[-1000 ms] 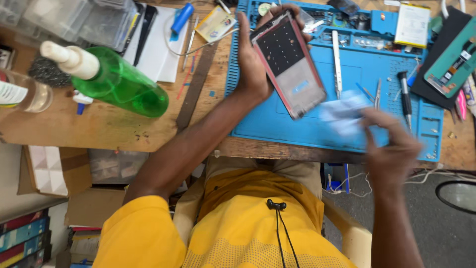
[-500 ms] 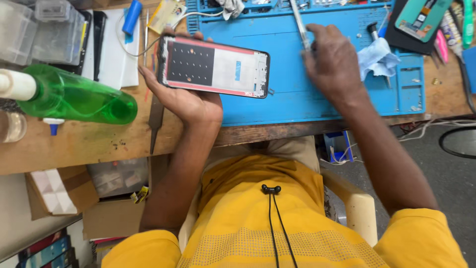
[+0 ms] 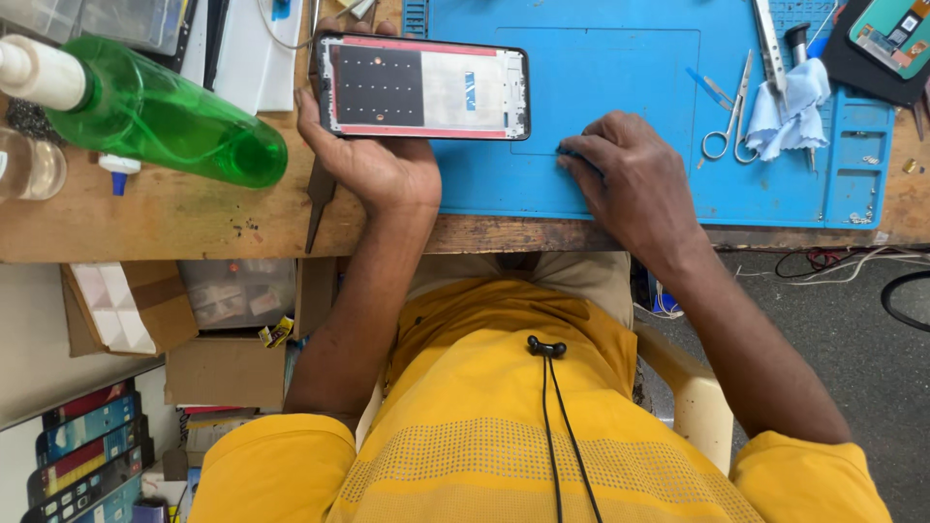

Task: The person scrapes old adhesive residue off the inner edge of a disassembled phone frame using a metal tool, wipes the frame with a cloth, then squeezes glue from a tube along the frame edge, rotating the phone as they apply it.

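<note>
I note the left hand (image 3: 373,165) cupped under a phone frame (image 3: 423,87), fingers curled round its left end and lower edge, holding it flat and sideways above the near-left corner of the blue mat (image 3: 581,97). The right hand (image 3: 635,179) lies knuckles-up on the mat, fingers bent, tips pressed down on something small and dark; I cannot tell what it is or whether it is pinched.

Around them: scissors (image 3: 727,126) and a crumpled pale blue cloth (image 3: 790,107) sit right of the right hand, well apart from it. A green bottle (image 3: 165,116) lies on its side on the wooden bench (image 3: 194,213), left of the phone frame. A dark thin tool (image 3: 318,199) pokes out beneath the left hand.

Against half a second ago: the right hand has dropped from the mat's far edge to its near middle. The phone frame stays level in the same grip.
</note>
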Available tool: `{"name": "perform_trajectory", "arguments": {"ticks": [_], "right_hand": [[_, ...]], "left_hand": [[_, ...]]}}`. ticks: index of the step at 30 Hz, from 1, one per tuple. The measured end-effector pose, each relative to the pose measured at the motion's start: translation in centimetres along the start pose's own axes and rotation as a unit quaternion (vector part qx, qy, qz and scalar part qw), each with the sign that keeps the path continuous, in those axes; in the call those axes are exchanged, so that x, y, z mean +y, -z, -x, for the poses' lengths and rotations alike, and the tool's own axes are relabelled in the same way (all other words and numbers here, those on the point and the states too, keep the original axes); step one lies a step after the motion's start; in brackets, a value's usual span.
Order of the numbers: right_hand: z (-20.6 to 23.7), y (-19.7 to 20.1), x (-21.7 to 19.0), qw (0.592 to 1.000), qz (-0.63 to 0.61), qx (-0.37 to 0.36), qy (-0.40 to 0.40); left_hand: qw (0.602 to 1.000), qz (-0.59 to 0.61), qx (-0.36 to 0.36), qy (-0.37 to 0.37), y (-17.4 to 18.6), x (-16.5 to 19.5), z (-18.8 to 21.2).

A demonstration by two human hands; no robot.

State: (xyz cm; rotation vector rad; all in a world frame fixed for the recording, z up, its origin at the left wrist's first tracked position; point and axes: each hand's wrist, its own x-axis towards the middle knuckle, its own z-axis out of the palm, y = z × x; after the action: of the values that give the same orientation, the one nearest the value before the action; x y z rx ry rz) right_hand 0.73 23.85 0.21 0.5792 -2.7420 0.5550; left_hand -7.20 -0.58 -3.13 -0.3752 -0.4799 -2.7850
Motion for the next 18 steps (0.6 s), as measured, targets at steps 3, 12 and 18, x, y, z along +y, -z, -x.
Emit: {"name": "perform_trajectory", "arguments": {"ticks": [3,12,18], "right_hand": [[-0.6,0.2,-0.1,1.000,0.008,0.003,0.009],[-1.1,1.7,4.8,0.937,-0.269,-0.017,-0.221],[-3.8,1.2,10.2,0.970,-0.096,-0.019,-0.221]], "left_hand": [[1.000,-0.018,0.017,-0.013,0.0,1.2,0.5],[0.998,-0.036,0.043,0.001,-0.2,-0.2,1.7],[0.992,0.006,0.107,0.071,-1.1,-2.0,1.9]]}}
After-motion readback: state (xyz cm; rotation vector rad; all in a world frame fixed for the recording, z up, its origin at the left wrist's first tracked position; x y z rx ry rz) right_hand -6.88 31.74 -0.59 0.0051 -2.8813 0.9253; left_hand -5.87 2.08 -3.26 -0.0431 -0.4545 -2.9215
